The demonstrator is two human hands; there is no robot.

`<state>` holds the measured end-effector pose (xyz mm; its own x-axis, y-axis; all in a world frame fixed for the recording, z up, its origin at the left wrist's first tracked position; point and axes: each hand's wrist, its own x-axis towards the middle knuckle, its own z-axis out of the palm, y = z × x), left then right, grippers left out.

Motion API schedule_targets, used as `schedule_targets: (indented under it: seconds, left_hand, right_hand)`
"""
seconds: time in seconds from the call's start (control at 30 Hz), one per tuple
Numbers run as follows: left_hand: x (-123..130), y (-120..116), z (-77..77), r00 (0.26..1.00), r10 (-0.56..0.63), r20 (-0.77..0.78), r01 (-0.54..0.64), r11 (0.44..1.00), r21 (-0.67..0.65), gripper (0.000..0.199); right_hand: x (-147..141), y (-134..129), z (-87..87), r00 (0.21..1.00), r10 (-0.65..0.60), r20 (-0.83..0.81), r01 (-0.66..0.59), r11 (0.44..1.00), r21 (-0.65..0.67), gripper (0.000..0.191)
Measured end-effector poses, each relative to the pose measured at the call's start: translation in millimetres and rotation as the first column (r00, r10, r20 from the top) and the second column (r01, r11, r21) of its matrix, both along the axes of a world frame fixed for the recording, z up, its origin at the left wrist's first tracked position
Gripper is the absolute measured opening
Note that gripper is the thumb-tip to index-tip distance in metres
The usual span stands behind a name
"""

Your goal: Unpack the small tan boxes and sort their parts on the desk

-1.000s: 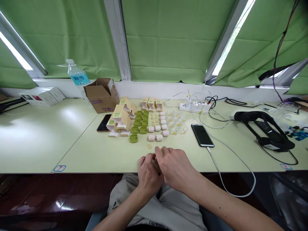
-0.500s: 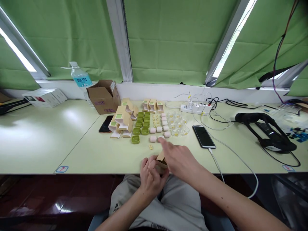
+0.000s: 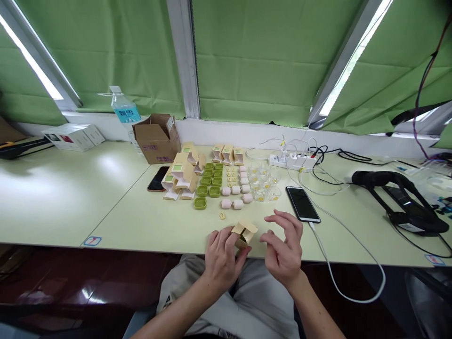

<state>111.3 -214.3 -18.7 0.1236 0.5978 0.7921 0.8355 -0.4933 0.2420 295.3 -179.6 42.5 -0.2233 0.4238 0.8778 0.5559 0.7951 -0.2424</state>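
My left hand [image 3: 222, 254] grips a small cardboard box [image 3: 245, 231] near the table's front edge, its top flaps standing open. Just right of the box, my right hand [image 3: 285, 245] is raised with fingers apart and holds nothing. A small yellow clip-like piece [image 3: 222, 216] lies beyond my left hand. Farther back are rows of green square trays [image 3: 200, 203], pink cylinders [image 3: 238, 204], more yellow pieces [image 3: 231, 179] and clear plastic cups [image 3: 260, 195]. Several similar small boxes [image 3: 181, 169] are stacked to the left of the trays.
A brown carton [image 3: 157, 143], a water bottle [image 3: 125, 110] and a dark phone [image 3: 157, 179] stand or lie at left. On the right are a charging phone [image 3: 302, 204], a power strip [image 3: 292, 161], loose cables and a black headset-like frame [image 3: 399, 202].
My right hand has moved away from the box to the right, its fingers spreading. The box's open flaps now show in my left hand. The view has shifted slightly.
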Motion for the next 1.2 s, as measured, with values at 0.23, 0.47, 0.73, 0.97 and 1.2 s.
schedule_targets:
  seconds: [0.23,0.47,0.73,0.97,1.2]
  left_hand:
    - [2,0,1.4,0.999,0.051,-0.011,-0.051,0.998,-0.044,0.05]
    - [3,1,2.8,0.998,0.06,-0.02,-0.061,0.996,-0.059,0.061]
    - [4,1,-1.6,0.995,0.099,-0.035,-0.101,0.993,-0.054,0.066]
    - [5,2,0.1,0.996,0.089,-0.016,-0.089,0.995,-0.035,0.071]
    - [5,4,-2.7,0.994,0.106,-0.038,-0.107,0.994,-0.025,0.068]
  right_hand:
    - [-5,-8,9.7,0.959,0.001,0.285,0.063,0.975,-0.213,0.039]
    - [-5,-10,14.0,0.986,-0.072,0.151,0.09,0.989,-0.115,0.011]
    - [-6,-14,17.4,0.976,-0.087,0.2,0.119,0.981,-0.15,0.013]
    - [-8,-10,16.2,0.973,-0.145,0.179,0.178,0.967,-0.184,0.033]
    - [-18,10,35.7,0.9,-0.233,0.368,0.376,0.843,-0.386,0.012]
